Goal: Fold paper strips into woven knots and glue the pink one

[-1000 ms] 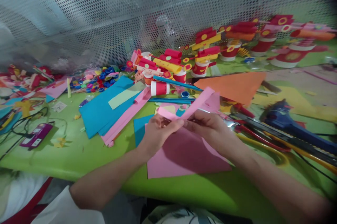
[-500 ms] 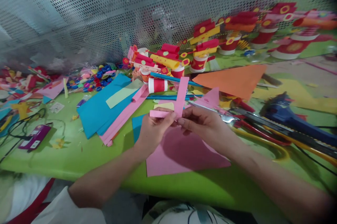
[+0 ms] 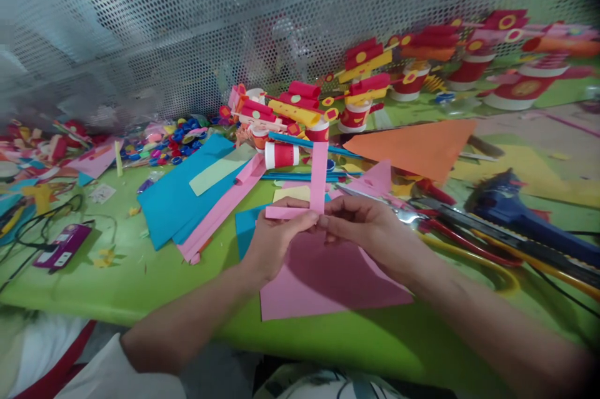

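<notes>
Two pink paper strips meet at a right angle between my hands. One pink paper strip (image 3: 319,175) stands upright, the other points left. My left hand (image 3: 276,239) pinches them at the corner, thumb on top. From the right, my right hand (image 3: 363,224) closes on the same corner, its thumb tip meeting the left thumb; my fingers partly hide the joint. Under both hands lies a pink paper sheet (image 3: 323,280), with a blue sheet (image 3: 244,230) showing at its left. A red and white paper cup (image 3: 282,155) rests on its side just beyond.
Blue sheets (image 3: 162,205) and a long pink strip (image 3: 220,211) lie to the left. Scissors (image 3: 462,242), a blue glue gun (image 3: 504,211) and an orange sheet (image 3: 417,147) are on the right. Several decorated cups (image 3: 355,116) line the back by a perforated metal panel (image 3: 187,30).
The upright strip has straightened from a slight rightward lean, and the left-pointing strip sits slightly lower. Both hands keep their pinch at the corner.
</notes>
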`<state>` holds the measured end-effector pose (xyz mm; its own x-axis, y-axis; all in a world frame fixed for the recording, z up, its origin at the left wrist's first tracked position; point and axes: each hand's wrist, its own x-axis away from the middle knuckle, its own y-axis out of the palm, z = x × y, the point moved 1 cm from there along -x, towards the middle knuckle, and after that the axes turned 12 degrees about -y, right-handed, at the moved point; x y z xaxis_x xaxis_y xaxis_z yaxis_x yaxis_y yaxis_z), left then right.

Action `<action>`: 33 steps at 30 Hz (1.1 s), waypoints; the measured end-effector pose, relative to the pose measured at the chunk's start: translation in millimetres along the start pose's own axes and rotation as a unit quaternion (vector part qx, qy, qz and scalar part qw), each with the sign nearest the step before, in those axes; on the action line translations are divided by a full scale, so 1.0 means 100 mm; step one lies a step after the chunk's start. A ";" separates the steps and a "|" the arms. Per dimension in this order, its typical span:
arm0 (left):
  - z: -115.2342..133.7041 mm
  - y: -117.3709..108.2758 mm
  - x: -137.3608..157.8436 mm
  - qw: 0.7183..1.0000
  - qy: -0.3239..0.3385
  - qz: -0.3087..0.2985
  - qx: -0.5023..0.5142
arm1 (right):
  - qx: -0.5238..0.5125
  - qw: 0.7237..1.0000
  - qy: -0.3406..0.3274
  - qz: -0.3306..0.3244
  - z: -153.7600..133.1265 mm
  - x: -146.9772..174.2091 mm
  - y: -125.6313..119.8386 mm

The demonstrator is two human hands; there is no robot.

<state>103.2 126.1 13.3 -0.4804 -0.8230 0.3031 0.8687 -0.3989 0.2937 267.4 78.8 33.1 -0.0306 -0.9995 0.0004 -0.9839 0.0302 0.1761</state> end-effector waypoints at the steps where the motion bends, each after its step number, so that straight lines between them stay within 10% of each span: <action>1: 0.01 -0.01 0.00 1.000 0.004 0.006 0.002 | 0.001 1.000 -0.002 0.003 0.01 0.00 0.00; 17: 0.08 0.01 0.01 0.995 -0.047 -0.032 0.079 | -0.085 0.994 -0.061 -0.012 0.05 -0.03 -0.01; 33: 0.09 0.01 0.00 0.989 -0.074 -0.048 0.117 | 0.221 0.935 -0.276 0.017 0.03 0.02 0.00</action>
<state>102.9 129.7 21.1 -0.5867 -0.7107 0.3883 0.7747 -0.3529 0.5247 266.9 76.4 30.3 -0.0295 -0.8465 -0.5315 -0.9539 0.1828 -0.2382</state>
